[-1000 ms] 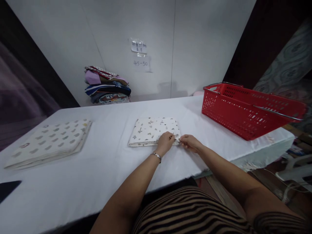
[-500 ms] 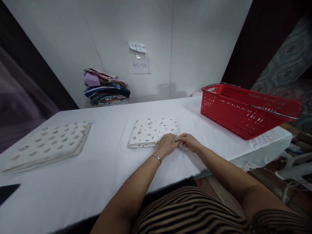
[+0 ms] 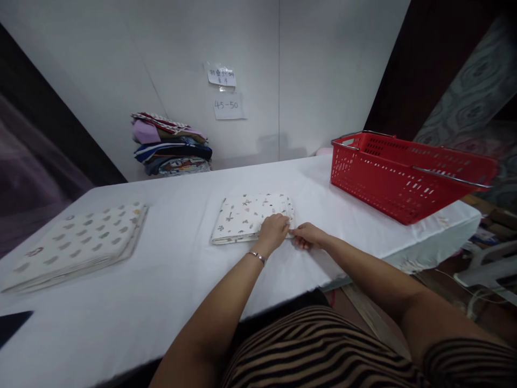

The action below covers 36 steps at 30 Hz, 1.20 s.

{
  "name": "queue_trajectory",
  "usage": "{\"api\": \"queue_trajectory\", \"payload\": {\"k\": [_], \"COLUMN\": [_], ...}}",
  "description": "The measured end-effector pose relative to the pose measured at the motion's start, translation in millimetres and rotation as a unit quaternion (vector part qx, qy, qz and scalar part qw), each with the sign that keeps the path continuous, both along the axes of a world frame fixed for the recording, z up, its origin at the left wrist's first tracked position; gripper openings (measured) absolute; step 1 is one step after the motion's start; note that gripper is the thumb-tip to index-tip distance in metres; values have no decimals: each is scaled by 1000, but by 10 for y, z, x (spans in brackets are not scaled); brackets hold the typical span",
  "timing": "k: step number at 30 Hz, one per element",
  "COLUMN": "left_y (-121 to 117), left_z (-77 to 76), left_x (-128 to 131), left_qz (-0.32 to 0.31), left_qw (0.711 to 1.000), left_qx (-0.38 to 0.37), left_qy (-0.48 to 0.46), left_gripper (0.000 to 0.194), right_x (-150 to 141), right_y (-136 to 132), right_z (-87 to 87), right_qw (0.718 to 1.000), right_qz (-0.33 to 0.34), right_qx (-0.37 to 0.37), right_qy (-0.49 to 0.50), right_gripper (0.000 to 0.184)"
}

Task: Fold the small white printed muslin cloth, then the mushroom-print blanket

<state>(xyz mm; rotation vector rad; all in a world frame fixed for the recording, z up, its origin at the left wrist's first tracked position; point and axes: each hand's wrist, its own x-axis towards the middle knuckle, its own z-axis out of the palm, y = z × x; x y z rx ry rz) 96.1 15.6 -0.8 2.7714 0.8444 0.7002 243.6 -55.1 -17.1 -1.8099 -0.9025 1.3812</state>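
A folded white cloth with a small printed pattern (image 3: 242, 215) lies flat in the middle of the table. My left hand (image 3: 274, 229) rests over its near right corner, with the fingers curled onto the fabric edge. Just right of it, my right hand (image 3: 309, 236) pinches at the same corner between thumb and forefinger; the other fingers are bent under. The bit of cloth between the fingertips is mostly hidden.
Another folded white cloth with rows of grey prints (image 3: 86, 237) lies to the left. A red plastic basket (image 3: 371, 183) with metal handles stands at the right. Piled fabrics (image 3: 172, 145) sit behind the white-covered table (image 3: 173, 280), below paper signs (image 3: 229, 106) on the wall.
The corner of cloth pulled up between my hands has gone down flatter against the fold. My right hand has shifted slightly lower, and the view has turned a little.
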Motion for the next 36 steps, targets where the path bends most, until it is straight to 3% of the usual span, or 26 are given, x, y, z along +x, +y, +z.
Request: {"api": "queue_trajectory", "payload": {"k": [9,14,22,26,29,32,36], "left_y": [-3,4,-47,-71,-82,-80,-82], "left_z": [47,7,12,22,-11,-36,-29], "left_x": [-69,-72,-74,-79,-81,-96,-119], "left_qz": [-14,-16,-35,-15,-41,-61,-27], "left_qw": [997,997,993,989,986,986,988], "left_qx": [66,61,96,130,137,133,137], "left_qy": [30,38,63,71,82,84,65], "left_gripper": [19,19,16,14,11,9,13], "right_x": [10,-36,-50,-89,-142,-190,-231], "right_y": [-58,-27,-5,-42,-40,-40,-73], "right_z": [-54,-62,-31,-42,-38,-48,-91], "right_qw": [996,996,998,995,988,991,963], "right_qz": [-38,8,-30,-29,-36,-73,-139], "right_qx": [70,51,33,87,118,108,126], "right_qy": [-33,-75,38,-40,-87,34,195], "right_gripper": [30,35,29,26,22,21,26]}}
